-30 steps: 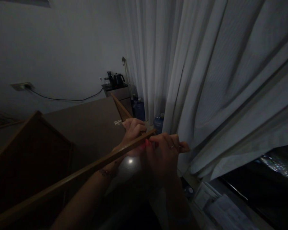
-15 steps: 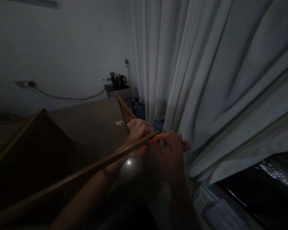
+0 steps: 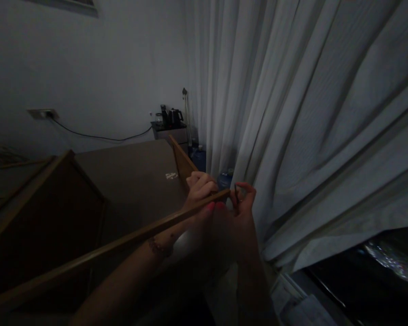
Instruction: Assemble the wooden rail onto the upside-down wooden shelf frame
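A long narrow wooden bar (image 3: 122, 240) runs from the lower left up to its end near the middle, in front of my left wrist. My left hand (image 3: 200, 190), fingers curled, is closed around the bar close to that end, its thumb below. Just right of the bar's end, my right hand (image 3: 243, 213) is bent with its thumb tip by the wood. A thin dark rod (image 3: 236, 194) shows between its fingers; the dim light hides its exact kind. Behind the bar is a wooden frame (image 3: 182, 158) with a grey-brown panel (image 3: 132, 176).
A pale curtain (image 3: 275, 113) hangs on the right. Blue water bottles (image 3: 225, 179) stand at its foot. A black kettle (image 3: 174, 117) sits on a small cabinet (image 3: 172, 134) by the wall. A cord (image 3: 98, 137) runs to a wall socket (image 3: 43, 113). A dark glossy surface (image 3: 370, 271) lies lower right.
My right hand has moved left and turned at the bar's end, its fingers now more upright. My left hand stays closed on the bar. The view has shifted slightly.
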The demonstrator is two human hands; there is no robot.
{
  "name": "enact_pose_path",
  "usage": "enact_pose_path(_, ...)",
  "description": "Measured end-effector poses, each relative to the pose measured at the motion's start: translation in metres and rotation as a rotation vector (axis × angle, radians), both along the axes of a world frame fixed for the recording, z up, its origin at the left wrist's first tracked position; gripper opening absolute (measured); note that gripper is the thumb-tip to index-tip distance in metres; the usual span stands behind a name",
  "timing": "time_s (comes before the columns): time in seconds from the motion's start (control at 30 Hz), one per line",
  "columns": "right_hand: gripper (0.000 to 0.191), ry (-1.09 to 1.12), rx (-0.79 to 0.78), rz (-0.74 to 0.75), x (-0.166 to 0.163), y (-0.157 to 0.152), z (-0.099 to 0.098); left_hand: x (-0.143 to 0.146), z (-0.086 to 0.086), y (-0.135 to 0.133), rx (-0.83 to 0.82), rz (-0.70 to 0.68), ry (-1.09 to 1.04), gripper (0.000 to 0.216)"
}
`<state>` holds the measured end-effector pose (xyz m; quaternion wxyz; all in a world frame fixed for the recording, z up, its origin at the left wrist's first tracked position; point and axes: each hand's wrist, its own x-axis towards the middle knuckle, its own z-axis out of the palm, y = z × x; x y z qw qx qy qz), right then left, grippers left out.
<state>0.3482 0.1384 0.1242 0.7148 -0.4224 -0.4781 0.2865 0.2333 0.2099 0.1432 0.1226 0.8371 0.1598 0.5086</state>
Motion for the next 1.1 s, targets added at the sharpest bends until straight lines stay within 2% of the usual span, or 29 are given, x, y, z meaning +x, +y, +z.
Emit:
enact_pose_path(0.1,0.058,0.147,-0.074,0.302,0.0008,0.0041,0.0020,0.0019,0.0018,-0.0024,-0.020,-0.001,0.001,0.062)
enact_pose_path(0.2,0.057,0.191,-0.096,0.415,-0.0002,0.0067,0.0035,0.0035,0.0023,-0.0038,-0.008,0.023,-0.040,0.060)
enact_pose_path(0.4,0.055,0.125,-0.101,0.337,-0.0024,0.0034,0.0025,0.0028,0.0030,-0.0035,0.035,0.020,-0.041,0.055)
enact_pose_path(0.57,0.043,0.093,-0.060,0.245,-0.0036,0.0006,0.0004,0.0028,0.0043,-0.0035,0.057,0.010,-0.046,0.054)
enact_pose_path(0.8,0.034,0.114,-0.005,0.240,-0.0039,0.0012,-0.0012,0.0050,0.0028,-0.0021,0.059,0.036,-0.047,0.057)
enact_pose_path(0.97,0.039,0.072,-0.056,0.260,0.0003,0.0020,0.0028,0.0033,-0.0004,0.0022,0.064,0.051,0.038,0.060)
enact_pose_path(1.1,0.035,0.070,-0.071,0.285,0.0031,0.0001,0.0076,0.0034,-0.0013,0.0020,0.054,0.062,0.034,0.060)
